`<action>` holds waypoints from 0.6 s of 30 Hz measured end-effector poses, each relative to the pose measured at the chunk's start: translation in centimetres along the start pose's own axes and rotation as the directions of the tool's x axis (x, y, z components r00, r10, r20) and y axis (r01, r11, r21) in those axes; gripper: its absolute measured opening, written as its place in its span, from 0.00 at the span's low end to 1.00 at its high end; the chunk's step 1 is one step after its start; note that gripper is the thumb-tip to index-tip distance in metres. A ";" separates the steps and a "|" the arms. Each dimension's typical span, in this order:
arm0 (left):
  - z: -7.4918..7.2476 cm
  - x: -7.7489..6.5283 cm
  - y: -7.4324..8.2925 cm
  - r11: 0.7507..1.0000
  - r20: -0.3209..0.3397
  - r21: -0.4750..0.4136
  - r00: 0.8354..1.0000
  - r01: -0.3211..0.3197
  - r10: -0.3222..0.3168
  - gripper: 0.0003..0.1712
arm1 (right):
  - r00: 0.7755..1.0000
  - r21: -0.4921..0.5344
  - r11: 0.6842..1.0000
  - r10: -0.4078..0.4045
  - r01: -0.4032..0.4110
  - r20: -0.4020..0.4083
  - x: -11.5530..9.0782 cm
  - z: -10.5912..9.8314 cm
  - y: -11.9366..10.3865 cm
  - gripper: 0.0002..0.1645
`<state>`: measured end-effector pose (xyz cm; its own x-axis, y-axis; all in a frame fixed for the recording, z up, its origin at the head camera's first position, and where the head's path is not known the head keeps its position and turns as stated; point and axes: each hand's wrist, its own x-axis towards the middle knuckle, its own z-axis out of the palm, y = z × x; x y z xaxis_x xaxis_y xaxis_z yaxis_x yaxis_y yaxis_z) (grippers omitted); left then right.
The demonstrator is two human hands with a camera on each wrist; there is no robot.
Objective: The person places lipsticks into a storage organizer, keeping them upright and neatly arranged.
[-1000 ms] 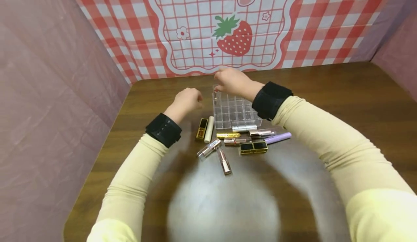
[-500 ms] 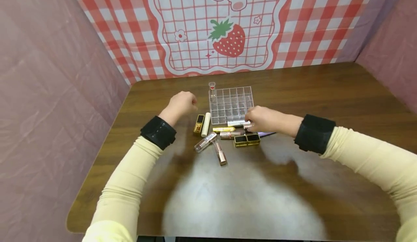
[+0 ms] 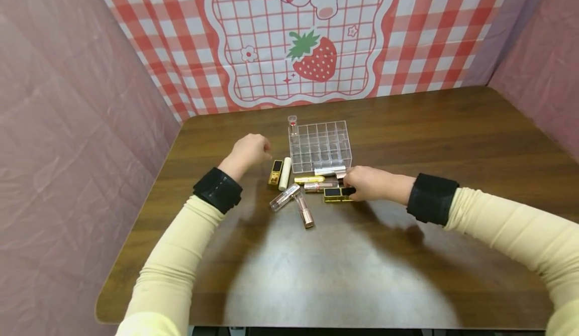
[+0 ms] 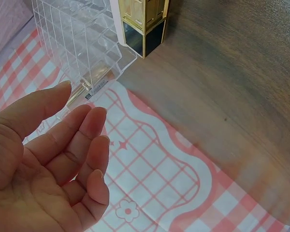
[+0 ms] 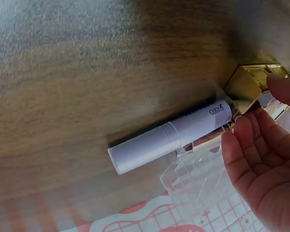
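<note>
My right hand (image 3: pixel 367 183) is at the right end of a pair of black-and-gold lipsticks (image 3: pixel 333 195). In the right wrist view, its thumb and fingers lie on either side of one gold case (image 5: pixel 244 87); the exact contact is partly hidden. A lilac tube marked OXYA (image 5: pixel 169 136) lies beside those fingertips. My left hand (image 3: pixel 246 154) hovers left of the clear compartment organizer (image 3: pixel 320 162), fingers loosely curled and holding nothing. Nearest to it are another black-and-gold lipstick (image 3: pixel 275 173) and a cream tube (image 3: pixel 285 174). One clear-capped lipstick (image 3: pixel 293 126) stands in the organizer's back left compartment.
In front of the organizer lie a silver tube (image 3: pixel 329 171), a yellow-gold tube (image 3: pixel 309 180) and a rose-gold lipstick (image 3: pixel 316 187). Two more clear-capped lipsticks (image 3: pixel 285 198) lie closer to me. A checked strawberry cloth (image 3: pixel 416 39) hangs behind the wooden table (image 3: pixel 429 140).
My right hand has left the organizer's back left corner and come forward and right, past the rose-gold lipsticks, to the black-and-gold pair. The left hand has shifted slightly left and towards me.
</note>
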<state>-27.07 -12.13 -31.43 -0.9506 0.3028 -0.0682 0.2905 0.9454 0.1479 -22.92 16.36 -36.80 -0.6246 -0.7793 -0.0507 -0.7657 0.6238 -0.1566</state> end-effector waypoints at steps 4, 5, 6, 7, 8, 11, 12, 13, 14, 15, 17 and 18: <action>0.0 -0.1 0.0 1.000 -0.001 -0.002 1.000 -0.003 0.003 0.08 | 0.999 -0.028 0.999 0.027 -0.026 0.025 -0.1 0.4 -0.3 0.08; 0.0 -0.1 -0.1 1.000 -0.001 -0.003 1.000 -0.003 0.003 0.08 | 0.999 -0.039 0.999 0.030 -0.029 0.028 -0.1 0.5 -0.4 0.09; 0.0 -0.2 -0.1 1.000 -0.001 -0.003 1.000 -0.003 0.003 0.09 | 0.999 -0.053 0.998 0.032 -0.030 0.026 -0.1 0.6 -0.5 0.09; 0.0 -0.2 -0.1 1.000 -0.001 -0.002 1.000 -0.002 0.002 0.09 | 0.999 -0.066 0.997 0.032 -0.031 0.022 -0.1 0.7 -0.6 0.10; -0.1 -0.2 -0.2 1.000 -0.002 0.000 1.000 -0.002 0.002 0.09 | 0.999 -0.077 0.996 0.035 -0.033 0.017 -0.1 0.7 -0.6 0.10; -0.2 -0.3 -0.3 1.000 -0.002 0.006 1.000 0.004 -0.004 0.10 | 1.000 -0.079 0.996 0.029 -0.028 0.006 0.0 0.7 -0.8 0.10; -0.3 -0.4 -0.3 1.000 0.000 0.007 1.000 0.006 -0.006 0.11 | 0.999 -0.073 0.997 0.034 -0.032 0.016 0.0 0.5 -0.8 0.09; -0.3 -0.4 -0.3 1.000 0.003 0.006 1.000 0.009 -0.009 0.11 | 0.999 -0.063 0.998 0.032 -0.031 0.020 0.1 0.3 -0.8 0.09; -0.4 -0.5 -0.4 1.000 0.005 0.006 1.000 0.010 -0.010 0.11 | 0.999 -0.049 0.998 0.032 -0.031 0.021 0.1 0.1 -0.8 0.09; -0.4 -0.5 -0.4 1.000 0.006 0.006 1.000 0.011 -0.011 0.11 | 0.999 -0.041 0.999 0.032 -0.031 0.020 0.1 -0.1 -0.8 0.09; -0.5 -0.6 -0.4 1.000 0.006 0.005 1.000 0.011 -0.011 0.11 | 0.999 -0.022 0.999 0.040 -0.040 0.006 0.1 -0.9 -0.8 0.09; -0.5 -0.7 -0.4 1.000 0.004 0.004 1.000 0.011 -0.012 0.10 | 0.999 -0.013 0.999 0.044 -0.044 -0.003 0.1 -1.3 -0.8 0.09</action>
<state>-26.59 -12.81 -30.95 -0.9534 0.2924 -0.0741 0.2800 0.9492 0.1432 -22.58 15.85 -35.36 -0.6583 -0.7508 -0.0543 -0.7393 0.6585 -0.1409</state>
